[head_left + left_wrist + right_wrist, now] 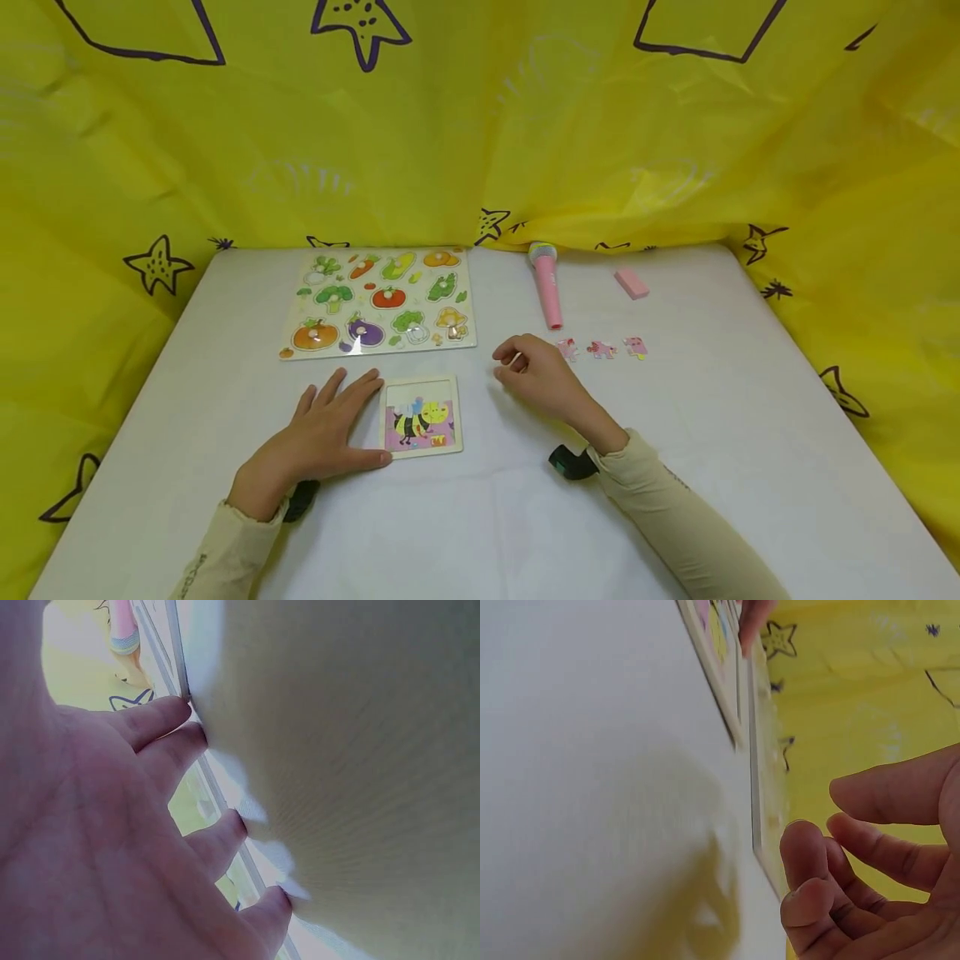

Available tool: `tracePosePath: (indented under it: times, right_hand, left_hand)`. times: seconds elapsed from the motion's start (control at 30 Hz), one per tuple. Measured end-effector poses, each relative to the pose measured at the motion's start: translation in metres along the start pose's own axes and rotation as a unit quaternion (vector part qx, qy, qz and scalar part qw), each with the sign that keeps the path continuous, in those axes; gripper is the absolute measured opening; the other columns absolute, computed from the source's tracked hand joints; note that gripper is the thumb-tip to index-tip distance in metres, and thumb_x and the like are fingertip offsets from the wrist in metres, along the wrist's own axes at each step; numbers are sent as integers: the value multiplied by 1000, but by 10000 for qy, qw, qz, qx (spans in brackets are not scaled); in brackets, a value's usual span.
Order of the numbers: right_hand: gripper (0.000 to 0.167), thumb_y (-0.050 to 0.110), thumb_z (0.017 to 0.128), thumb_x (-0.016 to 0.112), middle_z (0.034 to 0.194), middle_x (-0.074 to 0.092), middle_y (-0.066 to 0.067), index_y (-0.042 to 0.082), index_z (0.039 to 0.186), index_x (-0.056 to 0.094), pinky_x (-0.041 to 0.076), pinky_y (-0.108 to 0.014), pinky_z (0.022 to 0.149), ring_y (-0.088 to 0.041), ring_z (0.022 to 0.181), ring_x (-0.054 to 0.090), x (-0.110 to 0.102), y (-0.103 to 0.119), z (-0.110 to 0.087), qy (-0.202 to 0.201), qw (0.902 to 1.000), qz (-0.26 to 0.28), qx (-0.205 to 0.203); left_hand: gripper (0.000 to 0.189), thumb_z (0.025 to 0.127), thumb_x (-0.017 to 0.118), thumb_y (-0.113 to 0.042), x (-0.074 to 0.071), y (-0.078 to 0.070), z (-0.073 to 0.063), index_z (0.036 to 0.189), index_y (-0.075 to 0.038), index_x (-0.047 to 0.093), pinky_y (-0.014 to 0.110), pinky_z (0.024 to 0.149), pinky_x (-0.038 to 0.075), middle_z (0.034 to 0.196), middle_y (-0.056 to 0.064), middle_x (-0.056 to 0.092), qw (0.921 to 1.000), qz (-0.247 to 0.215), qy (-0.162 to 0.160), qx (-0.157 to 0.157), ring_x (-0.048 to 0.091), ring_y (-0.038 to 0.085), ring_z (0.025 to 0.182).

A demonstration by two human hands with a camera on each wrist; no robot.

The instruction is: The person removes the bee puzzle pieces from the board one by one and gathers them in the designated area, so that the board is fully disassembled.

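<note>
A small square puzzle tray (459, 417) lies flat, with a bee picture (420, 423) across its lower part and a pale strip along the top. My left hand (318, 433) is spread at its left side, index fingertip and thumb tip right at the tray's edge. In the left wrist view its fingertips (238, 821) rest on the white surface. Right of the tray, my right hand (540, 375) hovers with loosely curled fingers; the right wrist view shows a gap between thumb (885, 791) and fingers, with nothing held. Pink jigsaw pieces (602, 349) lie beyond its knuckles.
Behind the tray lies a vegetable peg board (345, 346). A pink toy microphone (548, 292) and a pink block (632, 283) are at the back right. Yellow cloth (450, 125) hangs along the back and sides of the white table (480, 533).
</note>
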State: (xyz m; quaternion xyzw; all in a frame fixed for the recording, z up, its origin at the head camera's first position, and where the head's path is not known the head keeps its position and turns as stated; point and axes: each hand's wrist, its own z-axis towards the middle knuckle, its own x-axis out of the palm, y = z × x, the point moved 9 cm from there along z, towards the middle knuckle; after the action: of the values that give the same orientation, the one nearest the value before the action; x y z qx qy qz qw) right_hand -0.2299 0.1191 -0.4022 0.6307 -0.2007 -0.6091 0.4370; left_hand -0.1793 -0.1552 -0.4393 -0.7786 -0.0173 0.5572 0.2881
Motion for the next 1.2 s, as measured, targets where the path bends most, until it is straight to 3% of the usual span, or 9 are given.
tracePosePath:
  times: [0.6, 0.8, 1.07, 1.2]
  right_hand:
    - [17, 3, 98, 71, 107, 66, -11, -3, 114, 71, 53, -27, 79, -16, 86, 61, 82, 65, 12, 1174, 9905, -130, -706]
    - [25, 9, 98, 76, 109, 61, -10, -2, 120, 71, 51, -23, 76, -11, 80, 57, 109, 80, 9, 1434, 9797, -803, -1148]
    - [24, 13, 100, 77, 102, 54, -7, 1, 120, 71, 45, -17, 63, -11, 70, 51, 128, 90, 2, 1495, 9654, -1657, -1349]
    - [22, 14, 98, 79, 99, 52, -7, 1, 114, 70, 45, -19, 62, -12, 68, 51, 132, 87, 1, 1483, 9605, -1991, -1257]
  left_hand:
    - [107, 85, 85, -59, -11, -6, 8, 166, -9, 37, 81, 118, 6, 173, 13, 31, 9999, 116, -10, 123, 11, 54, 158]
    - [105, 84, 86, -57, -9, -5, 4, 164, -9, 39, 82, 117, 7, 172, 14, 33, 9999, 86, -39, 125, 13, 55, 157]
    - [106, 83, 87, -58, -5, -3, -2, 164, -9, 39, 83, 116, 7, 172, 14, 35, 9998, -25, -123, 165, 14, 56, 157]
    - [106, 83, 88, -57, -4, -5, -3, 164, -8, 40, 84, 115, 9, 171, 14, 36, 9996, -45, -196, 213, 16, 56, 156]
